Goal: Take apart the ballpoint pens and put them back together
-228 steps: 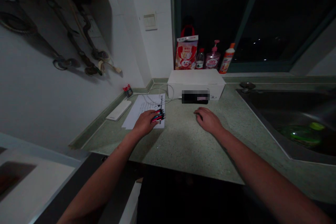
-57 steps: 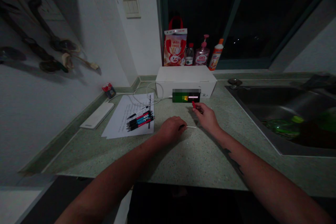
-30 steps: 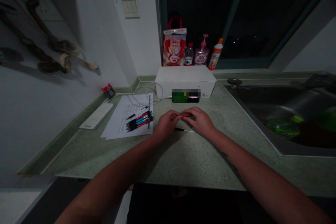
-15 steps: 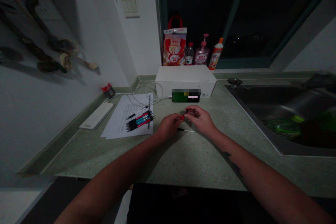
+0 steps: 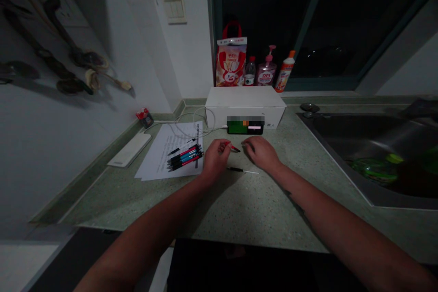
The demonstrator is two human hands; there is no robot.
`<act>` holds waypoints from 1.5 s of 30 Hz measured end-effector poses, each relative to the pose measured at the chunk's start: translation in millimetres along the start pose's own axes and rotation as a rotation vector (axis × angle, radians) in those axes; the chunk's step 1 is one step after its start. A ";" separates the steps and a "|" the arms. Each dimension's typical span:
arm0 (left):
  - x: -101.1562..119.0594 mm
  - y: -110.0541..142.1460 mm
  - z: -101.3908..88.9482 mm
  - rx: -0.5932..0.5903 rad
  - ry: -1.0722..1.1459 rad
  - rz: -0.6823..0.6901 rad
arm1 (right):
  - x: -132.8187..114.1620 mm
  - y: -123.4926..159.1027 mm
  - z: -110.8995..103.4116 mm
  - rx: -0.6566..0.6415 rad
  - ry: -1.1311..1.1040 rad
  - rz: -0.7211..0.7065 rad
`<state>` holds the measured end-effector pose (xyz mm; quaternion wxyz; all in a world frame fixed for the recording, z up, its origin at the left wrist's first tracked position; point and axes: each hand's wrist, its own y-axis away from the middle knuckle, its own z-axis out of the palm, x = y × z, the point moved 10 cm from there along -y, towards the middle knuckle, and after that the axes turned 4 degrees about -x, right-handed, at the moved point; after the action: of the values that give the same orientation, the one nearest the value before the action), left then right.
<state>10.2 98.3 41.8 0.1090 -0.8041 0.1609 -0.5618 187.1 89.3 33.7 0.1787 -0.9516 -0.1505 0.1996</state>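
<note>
My left hand (image 5: 216, 157) is closed on a red pen part (image 5: 233, 147) with a black tip, which points right toward my other hand. Across a small gap, my right hand (image 5: 262, 151) hovers low over the counter with its fingers curled together. Whatever its fingertips may pinch is too small to make out. On the counter between and below the hands lies a thin pen refill (image 5: 249, 172), black at one end and white at the other. Left of my left hand, several pens (image 5: 185, 157) in red, blue and black rest on printed sheets (image 5: 153, 155).
A phone (image 5: 245, 127) with a cable plugged in leans against a white box (image 5: 244, 98). A white power bank (image 5: 130, 149) and a small red-and-black pack (image 5: 145, 117) sit at the left wall. Bottles and a bag (image 5: 231, 61) stand behind; a sink (image 5: 342, 159) is at right.
My hands have come apart. The left moved slightly left with the red pen part, whose black tip now shows. My view has shifted a little.
</note>
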 end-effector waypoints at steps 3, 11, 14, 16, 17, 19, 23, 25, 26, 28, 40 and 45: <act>-1.9 0.0 -0.4 0.005 0.013 -0.005 | -13.4 -11.8 3.6 -0.019 0.083 -0.109; -3.7 -0.5 -0.1 -0.003 0.007 0.003 | -15.0 -21.8 20.0 -0.047 0.179 -0.171; -1.8 -0.6 -0.5 -0.005 0.013 -0.002 | -11.7 -21.8 22.0 -0.054 0.181 -0.160; -1.1 -0.7 -0.3 -0.011 0.031 -0.010 | -12.4 -21.0 18.6 -0.039 0.173 -0.159; -1.5 -0.9 -0.1 -0.014 0.041 -0.018 | -13.5 -19.8 15.5 -0.026 0.159 -0.158; -3.7 -1.5 0.2 -0.018 0.062 -0.043 | -16.9 -14.9 7.7 0.006 0.107 -0.156; -5.8 -1.8 2.2 -0.030 0.093 -0.060 | -24.7 3.5 -6.0 0.060 -0.063 -0.137; -5.3 -1.2 5.1 -0.054 0.103 -0.054 | -25.4 13.3 -9.0 0.068 -0.155 -0.107; -5.4 -0.7 7.4 -0.072 0.107 -0.054 | -24.6 17.5 -9.7 0.069 -0.192 -0.088; -6.4 0.4 13.0 -0.115 0.111 -0.058 | -19.7 24.4 -11.5 0.086 -0.250 -0.039; -8.3 3.4 30.6 -0.280 -0.075 0.037 | 3.1 27.0 -8.3 0.014 -0.231 0.021; 7.1 8.7 29.0 -0.350 -0.289 0.177 | 20.8 25.0 -14.2 -0.098 -0.162 0.006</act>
<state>38.5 87.4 34.8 0.0389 -0.8656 0.3083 -0.3928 216.8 70.5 29.1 0.1185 -0.9404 -0.1711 0.2690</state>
